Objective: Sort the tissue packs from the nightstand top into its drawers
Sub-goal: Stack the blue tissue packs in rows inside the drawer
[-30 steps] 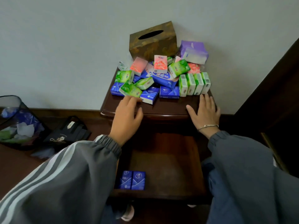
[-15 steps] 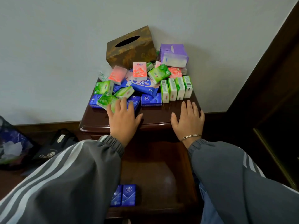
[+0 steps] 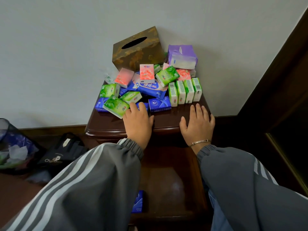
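Head view, the only one: nightstand top [image 3: 160, 121] is loaded with tissue packs; the pile sits toward the wall, behind both hands. The top drawer [image 3: 168, 185] is pulled out below, with one blue pack in the drawer [image 3: 138, 201] visible at its front left (the rest is hidden by the sleeve).

Left hand [image 3: 137, 122] lies palm down, fingers spread, tips touching the small blue pack [image 3: 142, 105] at the pile's front edge. Not closed on it; no grasp yet. A tilted green pack [image 3: 115, 106] lies just beside its index finger, to the left.

Right hand [image 3: 197, 123] lies flat on bare wood, relaxed, holding nothing. A row of four upright green packs [image 3: 185, 92] stands just ahead of its fingertips, apart from them.

Key relation: the blue pack lies directly ahead of the left fingertips, long axis running left-right across the hand, so the left hand is clearly nearer. Second blue pack [image 3: 159, 104] sits between the two hands. Likely next move: curl fingers over the pack, draw it back, drop it in the drawer with its match.
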